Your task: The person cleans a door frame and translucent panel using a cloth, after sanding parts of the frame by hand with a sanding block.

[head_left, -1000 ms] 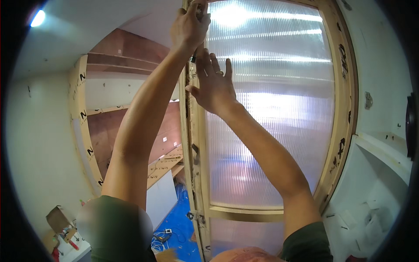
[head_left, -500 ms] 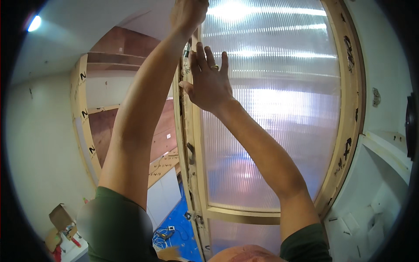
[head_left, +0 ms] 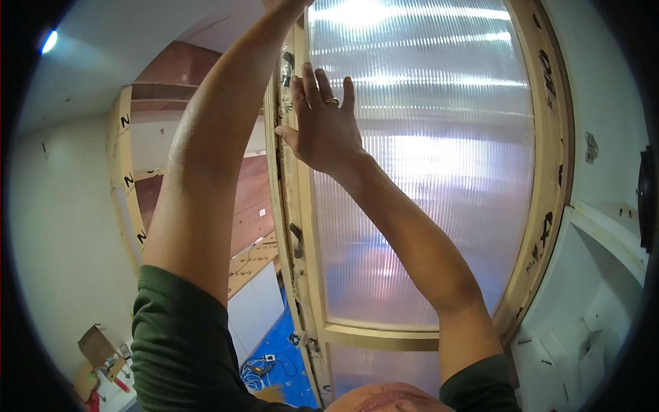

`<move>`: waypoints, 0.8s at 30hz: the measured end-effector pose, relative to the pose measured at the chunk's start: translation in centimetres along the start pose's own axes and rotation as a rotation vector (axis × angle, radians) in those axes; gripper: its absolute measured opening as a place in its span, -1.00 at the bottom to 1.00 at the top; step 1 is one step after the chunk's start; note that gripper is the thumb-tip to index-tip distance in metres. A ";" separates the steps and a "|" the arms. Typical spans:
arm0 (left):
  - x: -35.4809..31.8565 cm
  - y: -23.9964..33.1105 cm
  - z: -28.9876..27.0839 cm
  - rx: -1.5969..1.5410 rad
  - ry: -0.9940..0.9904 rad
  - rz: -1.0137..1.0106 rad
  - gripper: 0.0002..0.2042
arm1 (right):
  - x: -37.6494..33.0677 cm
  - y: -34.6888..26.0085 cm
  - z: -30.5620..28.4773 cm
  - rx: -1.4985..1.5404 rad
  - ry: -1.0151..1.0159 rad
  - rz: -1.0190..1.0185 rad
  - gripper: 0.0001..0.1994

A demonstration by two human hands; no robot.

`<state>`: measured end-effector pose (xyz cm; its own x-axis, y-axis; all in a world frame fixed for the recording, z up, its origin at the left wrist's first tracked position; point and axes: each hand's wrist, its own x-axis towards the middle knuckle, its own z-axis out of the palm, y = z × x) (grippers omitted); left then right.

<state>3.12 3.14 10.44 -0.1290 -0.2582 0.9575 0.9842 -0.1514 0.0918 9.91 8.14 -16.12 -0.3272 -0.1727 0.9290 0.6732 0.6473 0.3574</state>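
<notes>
My right hand [head_left: 327,132] lies flat with its fingers spread, a ring on one of them. It presses against a tall ribbed translucent panel [head_left: 425,261] near its left side. Its thumb reaches over the light wooden frame [head_left: 312,275] of this door-like panel. My left arm stretches up along the frame's left edge, and the left hand is cut off by the top of the picture. A dark metal fitting [head_left: 296,232] sits on the narrow edge of the frame, below my right hand.
Left of the panel stands wooden shelving [head_left: 123,172]. Blue sheeting [head_left: 281,343] covers the floor, with coiled cable [head_left: 255,371] on it. An opened cardboard box [head_left: 96,347] and small items sit at lower left. A white cabinet [head_left: 590,268] is at the right.
My left hand has risen out of the picture at the top, and the left arm has shifted up and left. The panel's left edge has moved slightly left; my right hand stays flat on it.
</notes>
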 end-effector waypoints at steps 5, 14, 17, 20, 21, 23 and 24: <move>1.0 -0.9 0.8 -0.121 -0.058 0.032 -0.58 | -0.1 0.4 0.1 -0.013 0.005 0.012 -0.17; 4.3 -3.7 -5.0 -0.717 0.183 -0.094 -0.57 | -0.8 1.6 0.0 -0.018 -0.024 0.042 -0.16; 8.1 -15.3 -9.4 -0.707 0.103 0.012 -0.57 | 0.9 -1.6 -0.7 0.065 0.024 0.009 -0.19; 2.1 -18.1 -8.0 -0.712 -0.012 -0.145 -0.59 | 2.9 1.0 0.0 0.106 0.048 0.027 -0.19; -0.1 -17.5 -7.5 -0.757 -0.055 -0.257 -0.60 | 4.1 1.8 0.7 0.077 0.116 0.039 -0.24; -3.6 -15.6 -8.1 -0.794 -0.065 -0.367 -0.61 | 7.8 2.8 0.2 0.082 0.094 0.113 -0.27; -5.4 -13.6 -7.9 -0.802 -0.045 -0.370 -0.61 | 9.3 3.8 -0.2 0.078 0.079 0.154 -0.29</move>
<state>-10.55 -0.98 1.90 -0.4010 -0.0247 0.9157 0.4966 -0.8459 0.1946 9.56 8.83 -6.09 -0.1697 -0.1230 0.9778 0.6568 0.7256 0.2052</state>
